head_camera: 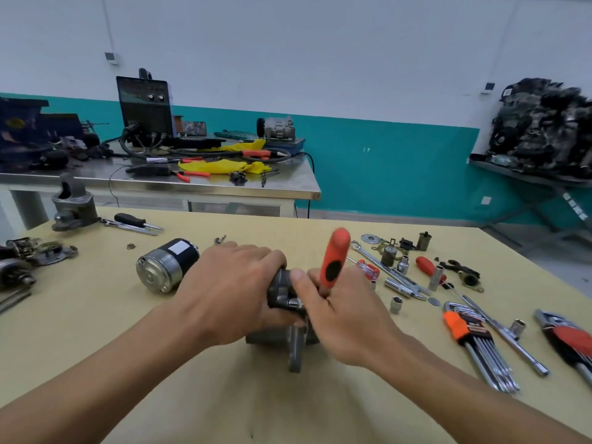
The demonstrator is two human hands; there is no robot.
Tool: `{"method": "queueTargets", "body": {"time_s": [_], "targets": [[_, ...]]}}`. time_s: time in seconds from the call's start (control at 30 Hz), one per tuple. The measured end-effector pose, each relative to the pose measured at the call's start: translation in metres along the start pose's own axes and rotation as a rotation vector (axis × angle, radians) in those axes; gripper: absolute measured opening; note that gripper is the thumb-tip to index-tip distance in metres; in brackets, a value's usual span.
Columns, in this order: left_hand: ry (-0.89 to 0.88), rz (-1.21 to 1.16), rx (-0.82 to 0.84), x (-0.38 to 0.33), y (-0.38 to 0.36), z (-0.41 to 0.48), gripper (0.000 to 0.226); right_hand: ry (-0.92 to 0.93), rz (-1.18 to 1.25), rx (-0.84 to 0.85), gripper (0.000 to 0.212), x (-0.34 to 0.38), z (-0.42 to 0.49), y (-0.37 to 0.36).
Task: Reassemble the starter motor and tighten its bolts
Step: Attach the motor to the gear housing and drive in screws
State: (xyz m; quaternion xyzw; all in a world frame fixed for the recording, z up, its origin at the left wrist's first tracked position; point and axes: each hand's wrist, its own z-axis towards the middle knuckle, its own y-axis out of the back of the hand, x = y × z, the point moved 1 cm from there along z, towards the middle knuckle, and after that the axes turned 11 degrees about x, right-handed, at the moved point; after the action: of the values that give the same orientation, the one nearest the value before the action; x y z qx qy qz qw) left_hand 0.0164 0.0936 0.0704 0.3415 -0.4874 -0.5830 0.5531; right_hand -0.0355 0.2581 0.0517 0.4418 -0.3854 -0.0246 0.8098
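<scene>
Holding the starter motor housing (285, 294) down with my left hand (230, 290), I think I am at the step where a screw or bolt on it gets turned tight. The housing sits on the desk (288, 408), right in the middle, close in front of me. The black motor body (166, 265) lies on its side to the left, well apart from the housing, so I judge there is more to put together.

My right hand (346, 318) grips the red screwdriver (334, 261). Its handle points up and a bit away from me, and it looks blurry. The tip is hidden behind my hand, so I cannot tell if it sits in a screw head.

The next move needs the tip to stay pushed straight into the screw while I twist. My left hand must keep the housing from rolling.

My left arm comes in from the lower left, and the fingers (266, 256) are curled over the top of the housing, pressed close together. My right arm comes in from the lower right. Its fingers wrap round the low end of the handle, and the thumb (298, 277) rests against the housing.
</scene>
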Motion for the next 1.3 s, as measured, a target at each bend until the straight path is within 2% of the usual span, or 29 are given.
{"method": "queueTargets", "body": {"time_s": [0.1,0.17,0.23,0.3,0.33,0.43,0.53,0.77,0.83,0.9,1.0,1.1,1.2,1.3], "targets": [[-0.042,0.004,-0.155,-0.006,-0.008,-0.008,0.067,0.207,-0.249,-0.151,0.048,-0.014,-0.012,0.003],[-0.029,0.002,-0.196,-0.009,-0.011,-0.011,0.068,0.236,-0.196,-0.178,0.046,-0.023,-0.015,0.008],[-0.013,0.032,-0.222,-0.013,-0.012,-0.015,0.068,0.164,0.034,-0.214,0.055,-0.027,-0.012,0.012],[0.001,0.056,-0.207,-0.017,-0.013,-0.018,0.066,0.088,0.238,-0.198,0.064,-0.03,-0.008,0.013],[-0.004,0.071,-0.197,-0.019,-0.014,-0.021,0.064,0.068,0.253,-0.183,0.067,-0.03,-0.005,0.013],[-0.032,0.128,-0.192,-0.024,-0.017,-0.025,0.061,0.043,0.199,-0.077,0.075,-0.027,0.001,0.01],[-0.044,0.137,-0.199,-0.027,-0.016,-0.024,0.061,0.024,0.174,0.006,0.073,-0.024,0.004,0.009],[-0.02,0.12,-0.134,-0.027,-0.014,-0.024,0.059,-0.017,0.127,0.078,0.069,-0.015,0.02,0.016],[-0.018,0.119,-0.137,-0.027,-0.014,-0.023,0.06,-0.093,0.131,0.132,0.066,-0.012,0.025,0.018],[-0.014,0.12,-0.16,-0.028,-0.015,-0.022,0.062,-0.269,0.166,0.173,0.06,-0.011,0.029,0.019],[-0.026,0.122,-0.169,-0.03,-0.016,-0.021,0.062,-0.523,0.347,0.233,0.046,-0.013,0.03,0.017],[-0.036,0.153,-0.15,-0.032,-0.018,-0.02,0.056,-0.598,0.521,0.298,0.05,-0.016,0.028,0.017],[-0.031,0.176,-0.154,-0.032,-0.018,-0.02,0.053,-0.515,0.535,0.373,0.046,-0.018,0.024,0.021],[-0.029,0.173,-0.137,-0.032,-0.015,-0.019,0.055,-0.244,0.42,0.406,0.034,-0.024,0.013,0.034]]}}
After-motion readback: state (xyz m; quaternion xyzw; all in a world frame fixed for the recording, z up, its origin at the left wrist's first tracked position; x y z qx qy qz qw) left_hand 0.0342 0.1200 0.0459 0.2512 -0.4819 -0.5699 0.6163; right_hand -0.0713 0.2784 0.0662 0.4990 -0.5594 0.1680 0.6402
